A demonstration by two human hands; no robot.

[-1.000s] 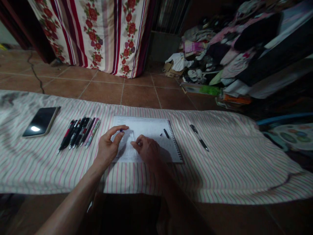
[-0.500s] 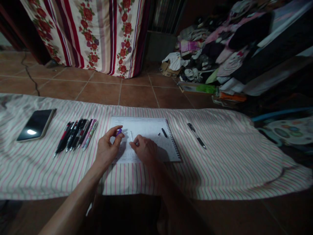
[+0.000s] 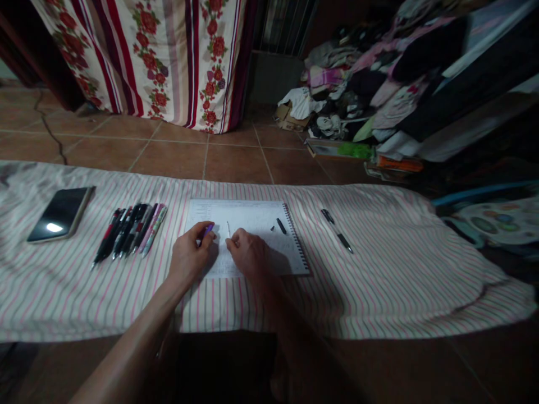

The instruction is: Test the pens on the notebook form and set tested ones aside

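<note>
Purple piece [image 3: 209, 229]: left fingers [image 3: 208, 240]; rod [image 3: 228, 228]: right fingers [image 3: 231, 245].

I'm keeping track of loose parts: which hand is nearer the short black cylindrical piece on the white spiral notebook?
Right. The right hand is left of the black piece and nearer the wearer; the left hand is farther left, fingers holding a small purple piece.

The striped cloth [image 3: 400, 269] bears a phone [image 3: 59, 212], clustered pens [image 3: 126, 233], a notebook [image 3: 261, 216] and, nearest its right edge, one black-gripped pen [image 3: 344, 243].

Apparently nothing legible on notebook [image 3: 252, 215].
</note>
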